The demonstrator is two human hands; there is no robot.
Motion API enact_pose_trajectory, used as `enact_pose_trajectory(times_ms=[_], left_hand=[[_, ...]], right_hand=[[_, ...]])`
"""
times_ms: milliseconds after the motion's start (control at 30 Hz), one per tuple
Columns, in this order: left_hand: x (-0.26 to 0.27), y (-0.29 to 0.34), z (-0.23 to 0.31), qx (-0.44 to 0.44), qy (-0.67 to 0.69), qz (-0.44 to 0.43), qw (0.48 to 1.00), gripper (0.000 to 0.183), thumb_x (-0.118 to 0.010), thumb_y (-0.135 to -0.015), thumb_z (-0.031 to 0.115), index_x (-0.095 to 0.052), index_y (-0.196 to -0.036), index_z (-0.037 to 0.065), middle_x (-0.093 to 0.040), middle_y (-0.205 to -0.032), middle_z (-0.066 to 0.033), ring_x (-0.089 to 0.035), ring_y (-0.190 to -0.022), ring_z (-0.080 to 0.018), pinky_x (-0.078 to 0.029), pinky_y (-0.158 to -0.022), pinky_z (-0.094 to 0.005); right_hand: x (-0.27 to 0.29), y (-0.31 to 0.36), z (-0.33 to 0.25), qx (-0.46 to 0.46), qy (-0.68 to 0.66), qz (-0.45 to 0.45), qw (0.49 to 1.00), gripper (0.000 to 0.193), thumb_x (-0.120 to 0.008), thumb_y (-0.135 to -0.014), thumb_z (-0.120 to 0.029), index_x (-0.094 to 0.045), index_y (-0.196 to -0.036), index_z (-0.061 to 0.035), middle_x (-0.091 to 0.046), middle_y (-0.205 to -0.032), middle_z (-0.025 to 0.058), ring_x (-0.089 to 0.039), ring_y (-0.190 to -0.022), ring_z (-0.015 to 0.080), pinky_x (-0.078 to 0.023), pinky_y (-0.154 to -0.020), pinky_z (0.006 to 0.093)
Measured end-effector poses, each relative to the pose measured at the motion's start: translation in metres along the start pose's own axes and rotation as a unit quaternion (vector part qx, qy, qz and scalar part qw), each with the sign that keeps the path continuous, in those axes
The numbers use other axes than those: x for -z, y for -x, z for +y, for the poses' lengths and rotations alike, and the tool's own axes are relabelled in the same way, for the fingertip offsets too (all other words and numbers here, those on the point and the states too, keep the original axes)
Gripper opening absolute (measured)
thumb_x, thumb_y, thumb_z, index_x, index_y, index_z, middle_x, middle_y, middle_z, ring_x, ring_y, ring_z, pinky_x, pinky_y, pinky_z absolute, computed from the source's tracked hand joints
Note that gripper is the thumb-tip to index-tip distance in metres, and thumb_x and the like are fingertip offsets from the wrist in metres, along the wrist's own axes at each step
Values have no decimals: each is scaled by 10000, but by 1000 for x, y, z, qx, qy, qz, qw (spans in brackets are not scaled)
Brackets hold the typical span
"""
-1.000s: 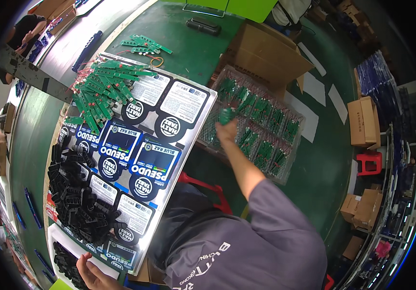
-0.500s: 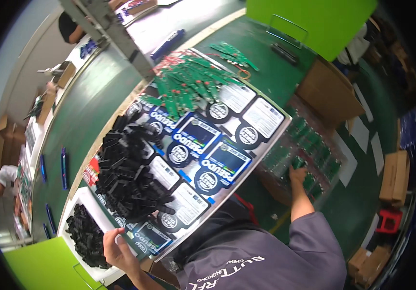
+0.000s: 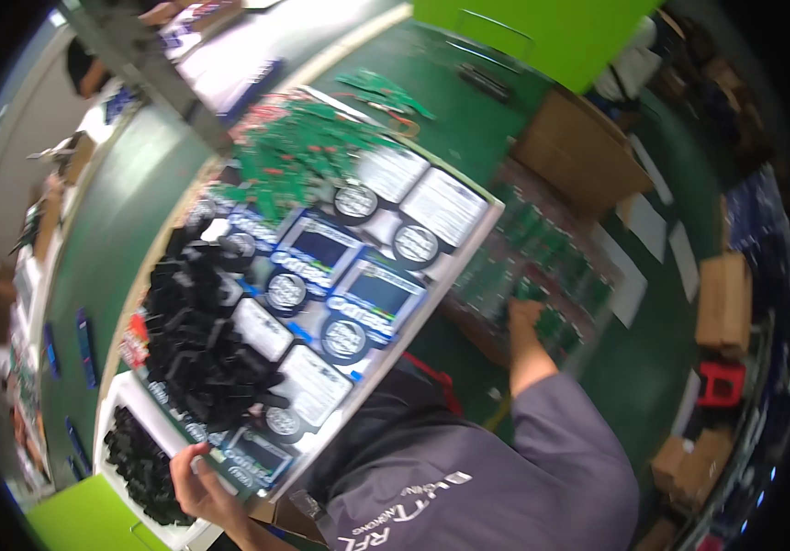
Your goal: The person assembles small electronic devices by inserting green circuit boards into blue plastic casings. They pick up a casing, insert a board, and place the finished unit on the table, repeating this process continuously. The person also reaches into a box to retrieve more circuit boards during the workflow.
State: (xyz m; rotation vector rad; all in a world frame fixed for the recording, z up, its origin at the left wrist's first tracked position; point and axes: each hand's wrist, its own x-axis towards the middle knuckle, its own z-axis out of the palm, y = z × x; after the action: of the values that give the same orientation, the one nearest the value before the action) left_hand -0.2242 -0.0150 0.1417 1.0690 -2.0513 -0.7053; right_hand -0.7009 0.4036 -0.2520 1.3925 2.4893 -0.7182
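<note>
My right hand (image 3: 525, 314) reaches down among green circuit boards (image 3: 551, 241) lying in rows in a low cardboard box. Its fingertips touch the boards, but whether they grip one is hidden. At the lower left, my left hand (image 3: 200, 487) is by the near corner of a printed cardboard sheet (image 3: 308, 384). Its thumb and index finger come together around something pale and too small to make out. Black plastic parts (image 3: 202, 340) lie heaped on the sheet's left part. Narrow green circuit boards (image 3: 298, 151) with red wires are piled at its far end.
Beside my left hand stands a white foam tray (image 3: 112, 424) of black parts. An open carton flap (image 3: 583, 156) rises behind the box of boards. A metal post (image 3: 142, 69) stands at upper left. Cartons (image 3: 723, 303) and a red plastic stool (image 3: 722, 384) line the right.
The whole view has shifted, so the bench and sheet appear farther left. My right hand stays among the boards in the box, and my left hand stays by the sheet's near corner.
</note>
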Motion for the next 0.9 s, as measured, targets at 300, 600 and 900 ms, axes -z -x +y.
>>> enact_pose_trajectory(times_ms=[300,600,900], left_hand=[[1,7,-16,-11,36,-11,999,269,-524,-1066,16,-663,-1287,-48,-708,-1136,-121,-668,-1022,-183,-517,-951,-309],[-5,7,-14,-17,76,-16,997,252,-513,-1032,-21,-668,-1227,-59,-688,-1112,-131,-661,-1005,-194,-513,-942,-326],[-17,-2,13,-34,151,-18,988,219,-613,-910,-41,-678,-1119,-42,-726,-989,-177,-660,-960,-289,-505,-935,-409]], right_hand=[[35,61,-3,55,-61,-16,996,907,-883,-721,-293,-383,-1411,16,-612,-1345,330,-613,-1253,492,-491,-1108,514],[86,41,14,214,-291,-71,930,758,-826,-763,-138,-482,-1420,23,-654,-1316,226,-640,-1213,354,-478,-1064,439],[250,259,-167,548,-405,-292,672,354,-690,-893,30,-570,-1220,-31,-637,-922,42,-648,-735,125,-555,-673,287]])
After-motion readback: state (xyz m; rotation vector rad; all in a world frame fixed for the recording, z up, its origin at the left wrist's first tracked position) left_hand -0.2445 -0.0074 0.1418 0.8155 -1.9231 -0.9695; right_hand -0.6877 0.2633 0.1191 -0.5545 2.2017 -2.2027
